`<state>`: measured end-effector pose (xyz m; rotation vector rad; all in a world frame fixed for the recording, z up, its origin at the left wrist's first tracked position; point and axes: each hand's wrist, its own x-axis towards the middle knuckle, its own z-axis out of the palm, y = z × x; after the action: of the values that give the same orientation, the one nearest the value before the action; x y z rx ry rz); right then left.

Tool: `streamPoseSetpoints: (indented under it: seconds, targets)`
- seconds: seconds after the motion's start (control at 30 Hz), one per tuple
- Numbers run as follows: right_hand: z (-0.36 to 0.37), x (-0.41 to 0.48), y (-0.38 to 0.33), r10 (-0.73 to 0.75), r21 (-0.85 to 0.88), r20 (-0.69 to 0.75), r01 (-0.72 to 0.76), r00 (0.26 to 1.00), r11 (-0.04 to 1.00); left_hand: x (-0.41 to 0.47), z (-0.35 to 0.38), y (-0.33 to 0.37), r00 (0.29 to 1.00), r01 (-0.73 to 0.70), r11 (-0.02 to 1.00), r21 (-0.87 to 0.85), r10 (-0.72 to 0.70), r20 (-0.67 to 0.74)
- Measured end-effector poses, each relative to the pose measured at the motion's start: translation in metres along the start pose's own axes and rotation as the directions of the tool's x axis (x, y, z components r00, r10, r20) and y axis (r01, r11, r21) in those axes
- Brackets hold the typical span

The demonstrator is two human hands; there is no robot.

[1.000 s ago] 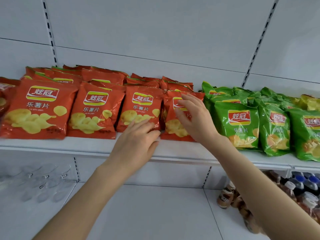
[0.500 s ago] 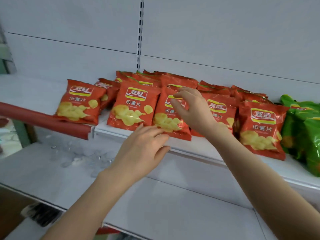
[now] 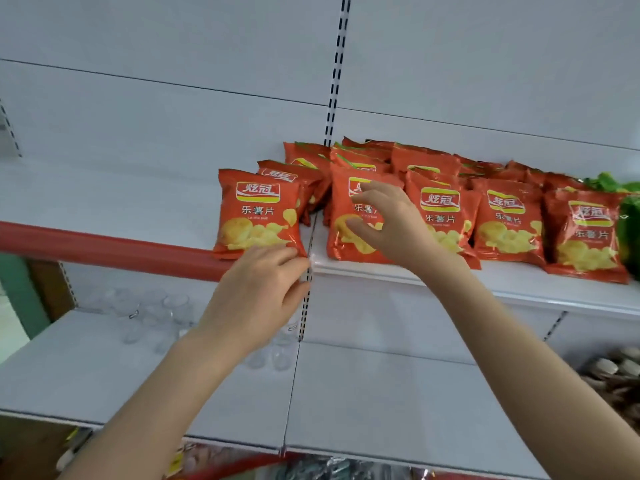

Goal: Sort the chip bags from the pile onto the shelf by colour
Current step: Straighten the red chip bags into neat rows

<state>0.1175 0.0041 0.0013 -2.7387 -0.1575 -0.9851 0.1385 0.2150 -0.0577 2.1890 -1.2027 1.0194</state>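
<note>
Starting at the left hand: fingers bent, tips right at the bottom right corner of the end red bag. Hard to tell whether pinching that corner or only touching. Up and a little left of those tips, the rest of that bag, standing tall way up and leaning back.

Over at the right hand: half open like a claw, fingers spread, tips on the front of the next red bag. Nothing squeezed, as far as can be seen.

Between these two bags, a small gap, just over the join in the shelf. Left hand nearer the end bag, right hand nearer the next one. Probably tidying time, so maybe a small push sideways to close the gap.

Further right, more red bags in a row, then green bags at the edge. Red with red, green apart.
</note>
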Motion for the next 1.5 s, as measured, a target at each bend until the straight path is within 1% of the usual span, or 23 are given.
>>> streamPoseSetpoints:
  seconds: [0.1,0.17,0.23,0.3,0.37,0.5,0.63,0.77,0.9,1.0,1.07,1.13,1.2,1.27,1.33,1.4,1.5]
  targets:
    - [-0.003,-0.002,0.001,0.051,-0.086,0.171,-0.037,0.984,0.996,-0.001,0.000,-0.021,0.999,0.030,1.000,-0.001,-0.030,-0.027]
    - [0.000,-0.001,0.003,0.081,-0.123,0.227,-0.054,0.970,0.991,-0.001,0.005,-0.033,0.998,0.049,0.999,0.012,-0.049,-0.026]
    - [0.007,0.001,0.006,0.097,-0.150,0.254,-0.060,0.962,0.987,0.001,0.010,-0.041,0.998,0.062,0.998,0.016,-0.061,-0.017]
    - [0.013,0.006,0.010,0.117,-0.155,0.246,-0.081,0.962,0.985,0.003,0.014,-0.047,0.998,0.069,0.998,-0.001,-0.069,0.006]
    - [0.018,0.011,0.012,0.124,-0.153,0.206,-0.093,0.971,0.984,0.006,0.017,-0.054,0.997,0.067,0.998,-0.018,-0.067,0.027]
    - [0.024,0.019,0.017,0.098,-0.188,0.139,-0.071,0.985,0.980,0.022,0.025,-0.064,0.995,0.082,0.996,-0.032,-0.080,0.052]
    - [0.024,0.023,0.019,0.077,-0.248,0.121,-0.045,0.990,0.968,0.037,0.037,-0.072,0.995,0.070,0.997,-0.036,-0.067,0.074]
    - [0.022,0.022,0.018,0.084,-0.229,0.124,-0.054,0.989,0.972,0.045,0.041,-0.079,0.993,0.083,0.995,-0.054,-0.078,0.094]
    - [0.017,0.025,0.011,0.108,-0.208,0.127,-0.080,0.986,0.975,0.049,0.036,-0.080,0.989,0.127,0.989,-0.071,-0.121,0.079]
    - [0.017,0.028,0.003,0.102,-0.182,0.116,-0.080,0.988,0.980,0.051,0.033,-0.083,0.977,0.208,0.977,-0.042,-0.206,0.059]
    - [0.018,0.033,-0.002,0.108,-0.156,0.103,-0.091,0.989,0.984,0.054,0.032,-0.089,0.945,0.306,0.951,-0.032,-0.300,0.129]
    - [0.019,0.041,-0.008,0.123,-0.134,0.082,-0.111,0.989,0.985,0.060,0.033,-0.099,0.900,0.373,0.927,-0.032,-0.354,0.253]
    - [0.020,0.050,-0.012,0.139,-0.116,0.073,-0.130,0.988,0.985,0.066,0.035,-0.111,0.852,0.408,0.911,-0.051,-0.360,0.381]
    - [0.020,0.057,-0.014,0.162,-0.120,0.110,-0.149,0.981,0.982,0.070,0.036,-0.118,0.811,0.445,0.887,-0.124,-0.340,0.476]
    - [0.020,0.059,-0.014,0.184,-0.140,0.183,-0.160,0.966,0.977,0.074,0.037,-0.120,0.817,0.436,0.880,-0.190,-0.298,0.494]
    - [0.021,0.059,-0.013,0.200,-0.160,0.253,-0.163,0.946,0.974,0.076,0.039,-0.120,0.837,0.403,0.889,-0.215,-0.264,0.480]
    - [0.023,0.064,-0.014,0.210,-0.163,0.278,-0.170,0.937,0.972,0.080,0.041,-0.122,0.843,0.384,0.898,-0.216,-0.245,0.479]
